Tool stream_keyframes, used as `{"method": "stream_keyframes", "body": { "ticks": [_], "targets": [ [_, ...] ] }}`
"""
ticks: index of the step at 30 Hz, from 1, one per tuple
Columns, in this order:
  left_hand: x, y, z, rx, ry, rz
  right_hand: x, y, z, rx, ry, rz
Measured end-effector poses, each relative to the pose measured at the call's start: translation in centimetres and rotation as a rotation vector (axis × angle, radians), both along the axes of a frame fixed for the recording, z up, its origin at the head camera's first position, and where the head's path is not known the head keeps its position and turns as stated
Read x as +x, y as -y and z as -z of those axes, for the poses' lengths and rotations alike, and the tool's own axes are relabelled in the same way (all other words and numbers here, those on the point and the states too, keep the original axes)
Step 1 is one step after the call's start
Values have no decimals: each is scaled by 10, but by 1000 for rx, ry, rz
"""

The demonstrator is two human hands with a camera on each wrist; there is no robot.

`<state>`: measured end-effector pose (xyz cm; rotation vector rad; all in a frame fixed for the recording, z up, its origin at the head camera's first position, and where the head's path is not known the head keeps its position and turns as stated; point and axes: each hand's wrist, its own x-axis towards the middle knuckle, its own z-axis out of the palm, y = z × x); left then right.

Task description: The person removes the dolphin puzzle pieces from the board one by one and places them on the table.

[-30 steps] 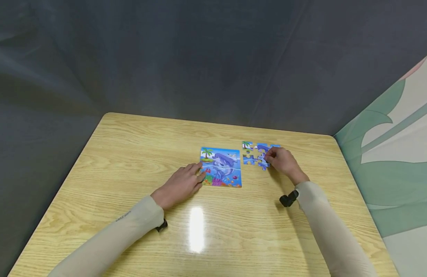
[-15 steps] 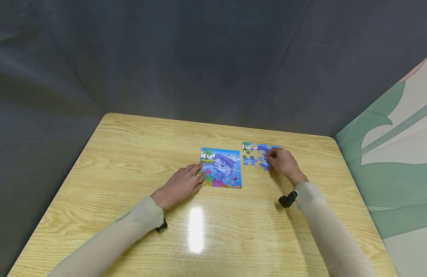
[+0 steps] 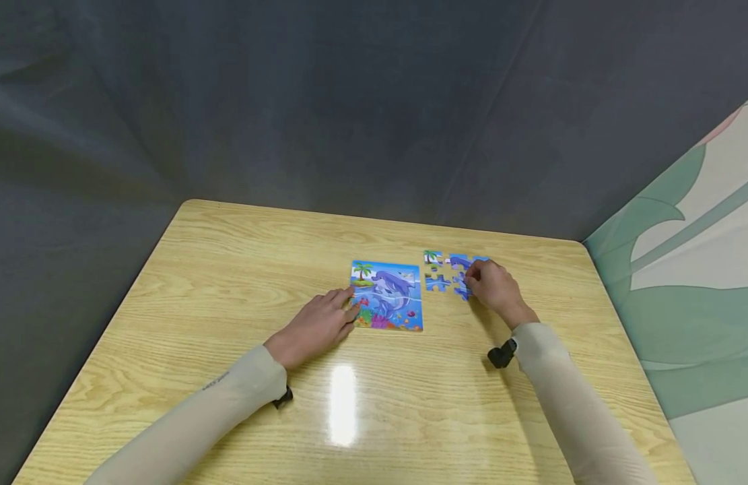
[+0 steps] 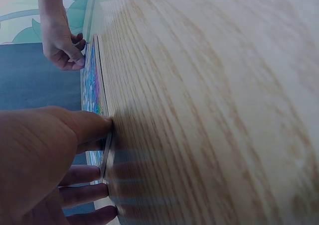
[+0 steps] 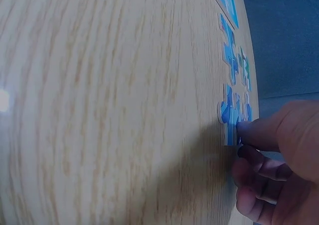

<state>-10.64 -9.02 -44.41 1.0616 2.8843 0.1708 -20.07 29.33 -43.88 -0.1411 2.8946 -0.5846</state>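
In the head view, a square dolphin picture board [image 3: 390, 296] lies flat near the middle of the table. My left hand [image 3: 316, 323] rests at its left edge, fingers relaxed; the left wrist view shows the thumb [image 4: 94, 125] and fingertips along that edge. To the board's right, my right hand [image 3: 497, 291] is over the blue jigsaw pieces, thumb and index finger together at a dolphin piece [image 3: 461, 291]. From the right wrist, the thumb overlaps this jigsaw piece [image 5: 229, 116], with the other fingers curled beside it. Part of the piece is hidden by the hand.
A palm-tree piece [image 3: 433, 257], a blue wave piece [image 3: 437, 283] and a dolphin-head piece [image 3: 458, 261] lie around the right hand. Dark cloth [image 3: 349, 108] hangs behind the wooden table [image 3: 258, 249], and a patterned cloth [image 3: 701, 303] is on the right.
The right hand stays at the dolphin piece, with only a slight shift of hand and wrist. The left hand keeps its place at the board. The whole view has tilted slightly.
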Motion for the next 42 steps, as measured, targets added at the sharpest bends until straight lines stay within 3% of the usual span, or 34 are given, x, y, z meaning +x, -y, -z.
{"method": "stream_keyframes", "body": {
  "ticks": [10, 25, 33, 42],
  "targets": [
    [0, 0, -1, 20, 27, -5, 2, 10, -4, 1, -75, -26],
    [0, 0, -2, 17, 42, -3, 12, 50, -11, -74, -105, -163],
    [1, 0, -3, 25, 21, -1, 18, 70, -13, -83, -77, -225],
    [2, -2, -4, 18, 23, -9, 21, 84, -11, -25, -11, -288]
  ]
}}
